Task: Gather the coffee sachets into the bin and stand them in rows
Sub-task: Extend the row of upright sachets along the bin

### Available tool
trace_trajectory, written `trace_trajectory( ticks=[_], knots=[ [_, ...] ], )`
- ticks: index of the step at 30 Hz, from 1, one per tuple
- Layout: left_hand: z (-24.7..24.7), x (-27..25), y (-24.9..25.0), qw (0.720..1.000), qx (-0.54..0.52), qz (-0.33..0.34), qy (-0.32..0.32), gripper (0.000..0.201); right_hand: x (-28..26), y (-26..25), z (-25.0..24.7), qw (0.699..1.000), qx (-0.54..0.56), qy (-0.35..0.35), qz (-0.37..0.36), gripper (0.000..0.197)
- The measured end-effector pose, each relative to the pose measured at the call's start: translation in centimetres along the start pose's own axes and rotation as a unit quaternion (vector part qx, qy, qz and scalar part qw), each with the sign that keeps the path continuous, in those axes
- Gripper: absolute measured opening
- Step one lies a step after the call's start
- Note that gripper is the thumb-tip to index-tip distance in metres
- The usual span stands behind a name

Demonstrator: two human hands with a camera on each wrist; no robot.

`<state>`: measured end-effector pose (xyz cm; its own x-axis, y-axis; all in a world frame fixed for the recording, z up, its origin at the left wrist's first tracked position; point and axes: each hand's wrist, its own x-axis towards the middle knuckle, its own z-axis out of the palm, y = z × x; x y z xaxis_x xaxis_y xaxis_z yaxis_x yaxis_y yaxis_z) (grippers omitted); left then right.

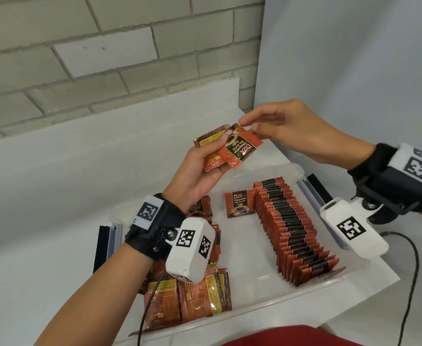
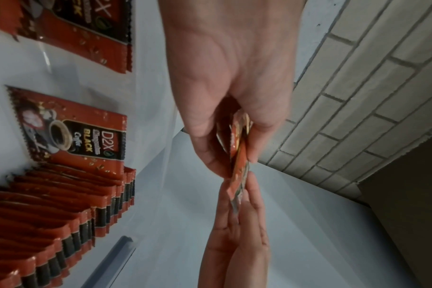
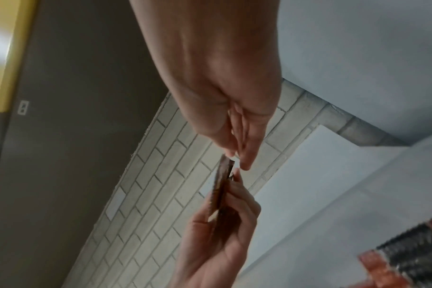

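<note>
Head view first: we've got our left hand (image 1: 200, 166) raised above the far end of the clear bin (image 1: 302, 173), fingers curled round a small fan of coffee sachets (image 1: 229, 148), and our right hand (image 1: 287, 128) coming in from the bin's right side. Thumb and forefinger there are nearly together, nipping the top corner of the front sachet (image 1: 242, 146); the other fingers hang loose. From the right wrist view there may be a sliver of gap at that corner, so we can't swear the pinch has fully closed.

Inside the bin, a long standing row (image 1: 289, 228) runs along the right wall, a single sachet (image 1: 239, 204) lies flat just left of it, and a loose heap (image 1: 192, 295) sits at the near left corner, partly under our left wrist.

Now, the step looks like peeling one sachet off the fan. To do it well, we'd pinch only the front one near its corner, ease the left thumb so it slides free without dragging its neighbours, then carry it edge-down to the row so it stands square against the others
</note>
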<state>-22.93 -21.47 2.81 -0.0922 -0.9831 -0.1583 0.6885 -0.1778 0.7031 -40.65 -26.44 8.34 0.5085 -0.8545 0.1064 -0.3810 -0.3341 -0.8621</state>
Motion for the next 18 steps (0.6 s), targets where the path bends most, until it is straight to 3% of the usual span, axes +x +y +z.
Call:
trace_trajectory(
  ticks=[6, 11, 18],
  knots=[
    [-0.3, 0.2, 0.0, 0.998, 0.007, 0.054, -0.018, 0.021, -0.9, -0.5, 1.3, 0.982, 0.133, -0.057, 0.119, 0.036],
    [-0.6, 0.4, -0.1, 0.997, 0.019, 0.066, -0.019, 0.019, -1.0, 0.0, 2.0, 0.973, 0.164, -0.043, 0.155, 0.022],
    [-0.7, 0.5, 0.3, 0.998, -0.025, 0.056, 0.021, 0.015, -0.3, -0.7, -0.1, 0.992, 0.042, -0.005, 0.122, 0.007]
  ],
)
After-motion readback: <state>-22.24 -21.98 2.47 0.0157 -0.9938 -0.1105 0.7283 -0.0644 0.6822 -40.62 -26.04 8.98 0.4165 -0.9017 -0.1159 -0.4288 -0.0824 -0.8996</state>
